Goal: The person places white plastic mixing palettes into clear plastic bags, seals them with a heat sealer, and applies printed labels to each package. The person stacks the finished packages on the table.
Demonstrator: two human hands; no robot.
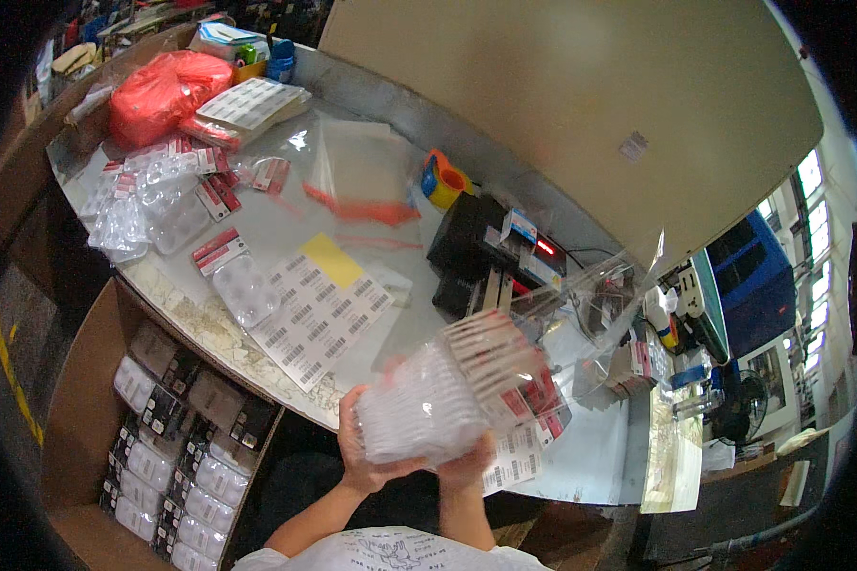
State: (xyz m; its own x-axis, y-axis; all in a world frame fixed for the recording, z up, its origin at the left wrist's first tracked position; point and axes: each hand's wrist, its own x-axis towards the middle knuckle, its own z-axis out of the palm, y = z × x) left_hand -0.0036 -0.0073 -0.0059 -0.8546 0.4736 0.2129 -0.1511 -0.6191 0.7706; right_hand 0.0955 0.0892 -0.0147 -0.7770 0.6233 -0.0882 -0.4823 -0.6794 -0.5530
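Observation:
Both my hands grip a stack of clear blister packs above the table's front edge. My left hand wraps round its left end and underside. My right hand is closed on its lower right side, blurred by motion. The packs stand face to face, with striped card edges at the far right end; clear film appears to surround that end. Beneath it on the table lie red and white cards. A barcode label sheet with a yellow patch lies left of the stack, beside a single blister pack.
A cardboard box of packed blister packs stands at the left. Loose blister packs, a red plastic bag and clear bags occupy the far table. Behind my hands are a tape dispenser and a black device with a red display.

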